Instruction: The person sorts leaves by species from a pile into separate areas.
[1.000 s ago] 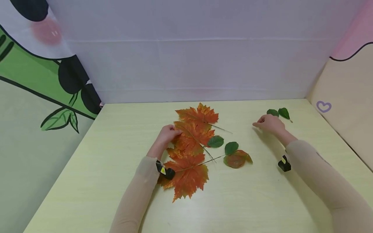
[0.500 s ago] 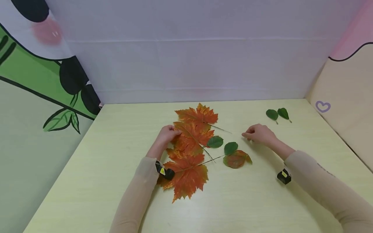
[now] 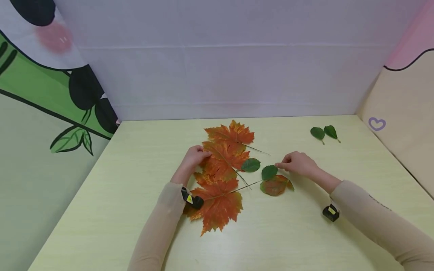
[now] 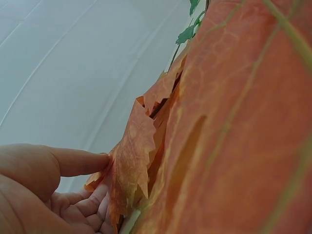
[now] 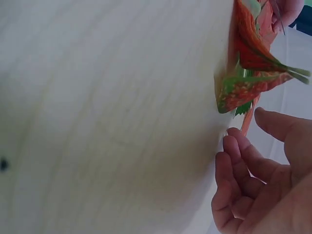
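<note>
In the head view, several orange maple leaves overlap in a column; the middle maple leaf (image 3: 222, 160) has its left edge pinched by my left hand (image 3: 194, 157). The left wrist view shows the thumb on top of the leaf edge (image 4: 130, 151) and fingers beneath. My right hand (image 3: 301, 164) hovers with its fingertips at the right edge of a small green leaf (image 3: 269, 172). Thumb and fingers stand apart in the right wrist view, holding nothing I can make out. Just below that green leaf lies a folded red-green leaf (image 3: 275, 185), curled up in the right wrist view (image 5: 248, 92).
Another green leaf (image 3: 251, 165) touches the middle maple leaf's right side. Two green leaves (image 3: 317, 133) lie at the back right of the pale wooden table (image 3: 101, 203). A white cloth wall (image 3: 237, 79) rises along the back edge, with printed panels at both sides.
My right hand has come from beside the back-right green leaves, moving left and toward me to the green leaf near the middle. The left hand has stayed on the maple leaf.
</note>
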Available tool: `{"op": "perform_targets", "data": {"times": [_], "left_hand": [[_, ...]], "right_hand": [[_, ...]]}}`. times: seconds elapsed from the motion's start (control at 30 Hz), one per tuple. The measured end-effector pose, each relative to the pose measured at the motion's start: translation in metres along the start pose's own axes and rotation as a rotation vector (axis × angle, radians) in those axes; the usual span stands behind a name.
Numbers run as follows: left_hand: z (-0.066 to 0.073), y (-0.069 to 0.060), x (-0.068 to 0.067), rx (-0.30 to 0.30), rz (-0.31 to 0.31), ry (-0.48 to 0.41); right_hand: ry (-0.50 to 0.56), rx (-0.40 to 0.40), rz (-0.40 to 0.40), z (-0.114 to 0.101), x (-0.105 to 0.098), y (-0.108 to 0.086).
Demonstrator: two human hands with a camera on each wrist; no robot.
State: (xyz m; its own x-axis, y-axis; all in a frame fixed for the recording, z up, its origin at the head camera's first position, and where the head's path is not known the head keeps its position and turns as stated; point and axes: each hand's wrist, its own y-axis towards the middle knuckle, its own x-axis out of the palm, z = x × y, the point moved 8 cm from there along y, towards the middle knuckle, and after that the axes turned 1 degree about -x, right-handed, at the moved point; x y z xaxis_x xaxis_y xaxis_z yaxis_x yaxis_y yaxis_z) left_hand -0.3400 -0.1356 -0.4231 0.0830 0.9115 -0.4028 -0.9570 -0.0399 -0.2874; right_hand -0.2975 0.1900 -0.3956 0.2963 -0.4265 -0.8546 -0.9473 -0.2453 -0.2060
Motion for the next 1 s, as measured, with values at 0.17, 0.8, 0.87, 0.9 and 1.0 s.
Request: {"op": "perform_targets", "data": {"times": [0.17, 0.8, 0.87, 0.9, 1.0], "left_hand": [[0.0, 0.001, 0.001, 0.005, -0.007, -0.007], [-0.002, 0.0, -0.001, -0.011, 0.0, -0.015], [-0.001, -0.001, -0.001, -0.011, 0.0, -0.014], [-0.001, -0.001, -0.001, -0.011, -0.001, -0.012], [0.0, -0.001, -0.001, -0.005, -0.002, -0.007]], "right_hand": [[-0.008, 0.023, -0.007, 0.0, 0.002, -0.005], [0.03, 0.032, 0.021, -0.012, 0.01, -0.006], [0.052, 0.021, 0.027, -0.013, 0.01, -0.005], [0.065, 0.018, 0.028, -0.013, 0.01, -0.005], [0.103, 0.012, 0.026, -0.012, 0.009, -0.003]]}}
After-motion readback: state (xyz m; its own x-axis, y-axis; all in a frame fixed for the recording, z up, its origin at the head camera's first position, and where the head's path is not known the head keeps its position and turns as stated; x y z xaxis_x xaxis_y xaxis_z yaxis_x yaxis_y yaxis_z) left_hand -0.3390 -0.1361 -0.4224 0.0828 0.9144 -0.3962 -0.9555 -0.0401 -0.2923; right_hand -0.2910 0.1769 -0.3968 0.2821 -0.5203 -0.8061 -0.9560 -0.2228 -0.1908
